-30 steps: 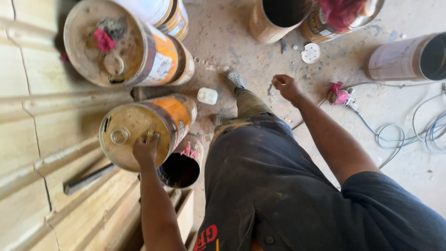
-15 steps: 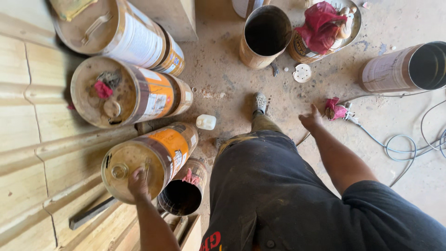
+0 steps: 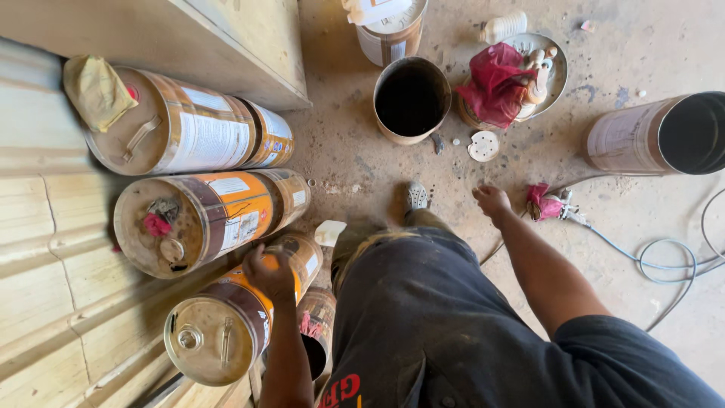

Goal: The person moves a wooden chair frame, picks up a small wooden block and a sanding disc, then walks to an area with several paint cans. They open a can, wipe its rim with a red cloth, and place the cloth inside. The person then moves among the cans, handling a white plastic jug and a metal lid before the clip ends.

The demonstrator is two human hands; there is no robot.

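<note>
Shifted since half a second ago: left hand (image 3: 270, 273) now off the lid and up on the side wall of the nearest orange-and-brown metal drum (image 3: 230, 325), fingers curled over its rounded flank, gripping it. Right hand (image 3: 491, 201) lowered a little toward the dusty concrete floor (image 3: 362, 162), loosely open, holding nothing, just beside a small tool wrapped in pink rag (image 3: 545, 204) but apart from it.

Gripped drum lying tilted at lower left, round dull lid with small cap and handle facing the camera, resting against pale wooden boards (image 3: 45, 302). Partly under it, an open dark can (image 3: 316, 332) with a scrap of red inside. Just above, a second orange-labelled drum with a pink rag on its lid (image 3: 204, 223), also on its side. Further up, a third drum with a white label and a yellowish cloth draped over its lid (image 3: 177, 132), close under a beige wooden box edge (image 3: 249, 45).

Ahead of a grey shoe (image 3: 416, 196): an open empty brown tin standing upright (image 3: 411, 98), near a round metal tray heaped with red cloth (image 3: 504, 79). Small white perforated disc (image 3: 483, 146) lying between tin and tray on the floor. At far right, a large open cylinder with a pale label on its side (image 3: 657, 136). Grey cable (image 3: 664, 264) looping across the floor from the wrapped tool.
</note>
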